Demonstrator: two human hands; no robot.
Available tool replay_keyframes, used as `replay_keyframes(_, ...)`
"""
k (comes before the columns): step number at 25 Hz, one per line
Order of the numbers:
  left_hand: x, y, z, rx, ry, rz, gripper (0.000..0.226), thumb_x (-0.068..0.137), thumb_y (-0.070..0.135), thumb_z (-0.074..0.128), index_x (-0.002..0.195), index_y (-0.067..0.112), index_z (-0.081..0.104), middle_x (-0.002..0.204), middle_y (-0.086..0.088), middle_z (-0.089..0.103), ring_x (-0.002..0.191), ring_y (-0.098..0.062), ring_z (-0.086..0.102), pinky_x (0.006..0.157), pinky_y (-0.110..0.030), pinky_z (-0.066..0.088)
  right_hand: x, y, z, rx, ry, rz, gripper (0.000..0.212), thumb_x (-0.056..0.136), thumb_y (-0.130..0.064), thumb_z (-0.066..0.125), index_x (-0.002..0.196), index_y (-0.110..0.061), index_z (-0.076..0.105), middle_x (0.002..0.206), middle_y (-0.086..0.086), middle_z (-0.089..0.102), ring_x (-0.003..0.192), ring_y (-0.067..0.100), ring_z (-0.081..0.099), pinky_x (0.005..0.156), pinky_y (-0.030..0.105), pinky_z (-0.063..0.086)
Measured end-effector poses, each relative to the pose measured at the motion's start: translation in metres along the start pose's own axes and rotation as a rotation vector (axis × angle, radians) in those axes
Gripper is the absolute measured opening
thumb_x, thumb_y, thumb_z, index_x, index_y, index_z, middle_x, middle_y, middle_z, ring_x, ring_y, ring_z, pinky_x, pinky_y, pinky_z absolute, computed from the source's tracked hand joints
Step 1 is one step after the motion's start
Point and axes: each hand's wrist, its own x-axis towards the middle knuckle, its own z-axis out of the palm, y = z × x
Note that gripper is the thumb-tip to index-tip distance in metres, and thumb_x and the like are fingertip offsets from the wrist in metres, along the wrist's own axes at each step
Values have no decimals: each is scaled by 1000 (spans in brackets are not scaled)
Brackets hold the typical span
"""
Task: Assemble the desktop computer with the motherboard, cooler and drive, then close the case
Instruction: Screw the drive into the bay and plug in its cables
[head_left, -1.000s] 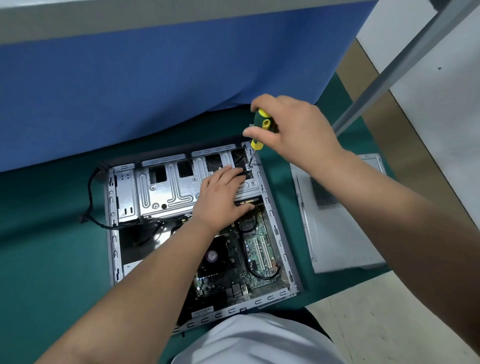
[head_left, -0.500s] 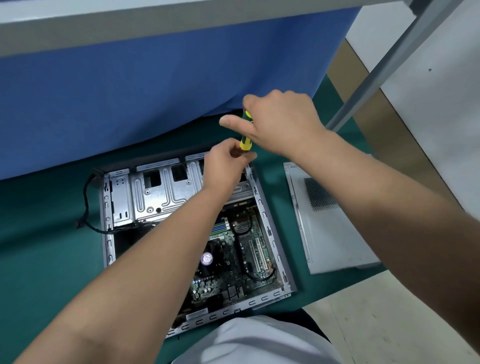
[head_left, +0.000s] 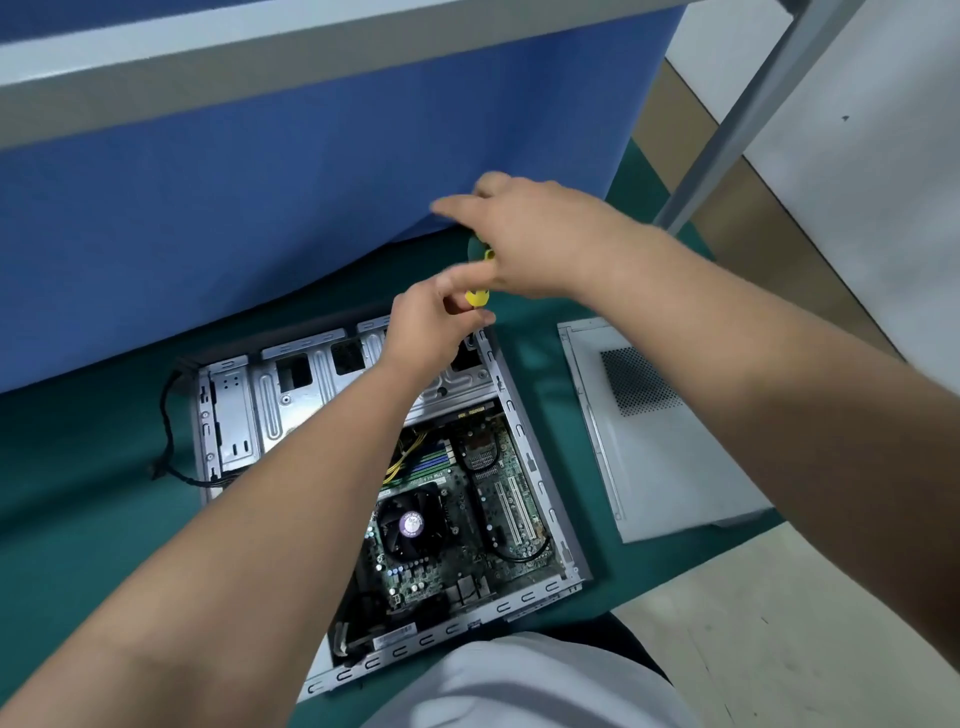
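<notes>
Since 1 s back my left hand (head_left: 423, 332) lifted off the drive cage (head_left: 311, 395), now pinching the screwdriver (head_left: 477, 296) below my gripping right hand (head_left: 530, 234), case's (head_left: 524, 441) 1 o'clock corner. 1 case, 1 side panel (head_left: 670, 467) at 3 o'clock.

Even soft light (hands motion-blurred)

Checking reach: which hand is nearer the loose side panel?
Right. The right hand is up above the case's far corner, on the side panel's side; the left hand sits further away, over the drive cage.
</notes>
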Motion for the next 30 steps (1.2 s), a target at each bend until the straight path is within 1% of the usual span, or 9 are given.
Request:
replay_keyframes(3, 1, -2, -6, -12, -104, 17, 10, 88, 20, 78, 96, 14, 75, 91, 1, 75, 90, -17, 69, 86, -38, 55, -3, 7, -13, 52, -73, -121, 29, 98, -34, 61, 127, -36, 63, 117, -1, 60, 103, 17, 50, 82, 40, 50)
replay_keyframes(6, 0, -2, -9, -99, -178, 11, 13, 89, 17, 78, 101, 15, 74, 96, 8, 76, 89, -4, 70, 90, -30, 57, 0, -11, -2, -95, 103, 179, 53, 99, -65, 42, 82, -18, 61, 74, 1, 46, 78, 28, 49, 56, 32, 32)
replay_keyframes(8, 2, 0, -5, -80, -95, -19, 21, 82, 25, 84, 85, 13, 67, 77, 7, 68, 67, -2, 60, 66, -22, 50, 3, -15, 2, -108, 138, 231, 67, 95, -78, 32, 73, -19, 57, 73, 1, 46, 75, 29, 48, 53, 30, 27)
replay_keyframes(12, 4, 0, -2, 10, -9, -29, 21, 82, 29, 84, 77, 14, 71, 67, 7, 61, 63, -11, 52, 60, -25, 42, 0, 3, -12, 37, -111, -132, 38, 94, -52, 64, 129, -38, 62, 114, -3, 57, 113, 23, 54, 82, 37, 48)
replay_keyframes(14, 4, -1, -8, 48, -88, 24, 9, 86, 27, 81, 84, 20, 77, 79, 10, 72, 77, -11, 65, 71, -23, 51, 0, 3, -9, 26, -21, -71, 23, 96, -46, 61, 111, -30, 69, 92, -4, 54, 99, 26, 57, 68, 36, 47)
replay_keyframes(18, 1, 0, -10, -68, -130, 28, 6, 87, 24, 80, 89, 22, 75, 84, 12, 73, 78, 2, 64, 76, -18, 50, -1, -18, 4, -162, 172, 269, 72, 91, -82, 32, 63, -17, 45, 64, 1, 41, 56, 23, 40, 50, 29, 20)
replay_keyframes(24, 1, -1, -7, 90, -22, 60, 18, 86, 28, 81, 84, 13, 71, 73, 6, 65, 67, -8, 54, 60, -21, 42, -4, 2, -13, 37, -78, -112, 38, 92, -40, 69, 129, -37, 63, 120, -1, 61, 106, 23, 55, 80, 40, 51)
replay_keyframes(26, 0, -1, -13, 128, -109, 106, 10, 90, 25, 77, 92, 15, 76, 85, 5, 73, 79, -12, 64, 73, -31, 52, -6, -5, -8, 0, 59, -45, 20, 96, -43, 61, 107, -27, 69, 93, 2, 60, 90, 27, 54, 61, 33, 41)
replay_keyframes(30, 1, 2, -13, 40, -106, 64, 19, 84, 28, 82, 88, 15, 69, 77, 13, 67, 69, -2, 58, 67, -17, 48, -5, -23, 3, -178, 186, 278, 71, 93, -80, 32, 66, -16, 43, 66, 1, 39, 57, 24, 40, 50, 30, 19)
